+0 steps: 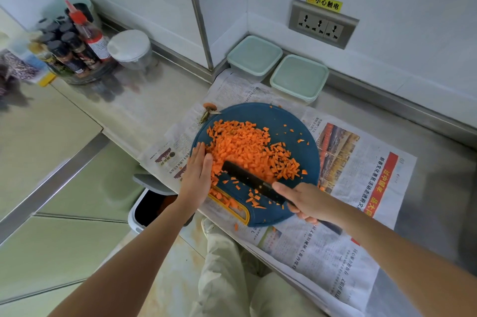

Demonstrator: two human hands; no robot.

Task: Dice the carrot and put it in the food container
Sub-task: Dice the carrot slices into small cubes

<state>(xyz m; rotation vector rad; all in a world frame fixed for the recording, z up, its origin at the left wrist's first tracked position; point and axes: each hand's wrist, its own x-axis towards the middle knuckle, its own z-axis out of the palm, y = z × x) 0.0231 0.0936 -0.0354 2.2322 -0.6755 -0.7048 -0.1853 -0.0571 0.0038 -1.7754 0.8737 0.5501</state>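
Right hand [307, 200] gripping black knife [254, 181], left hand [197, 170] flat & open, walling the heap of orange carrot dice [245, 148] on round blue cutting board [284, 117]. Dicing's done; next needs a lidded pale-green container [299, 79] opened.

Right hand [308, 201] is covering most of the knife [249, 177] handle, so its grip is showing only in part. Blade is hiding some carrot dice [245, 146] beneath it. Left hand [197, 174] is screening the board [284, 120] edge. Newspaper [361, 187] print is reading too small and blurred. Spice jars [65, 48] are blurring at far left; labels unreadable. Both forearms are running off the bottom edge.
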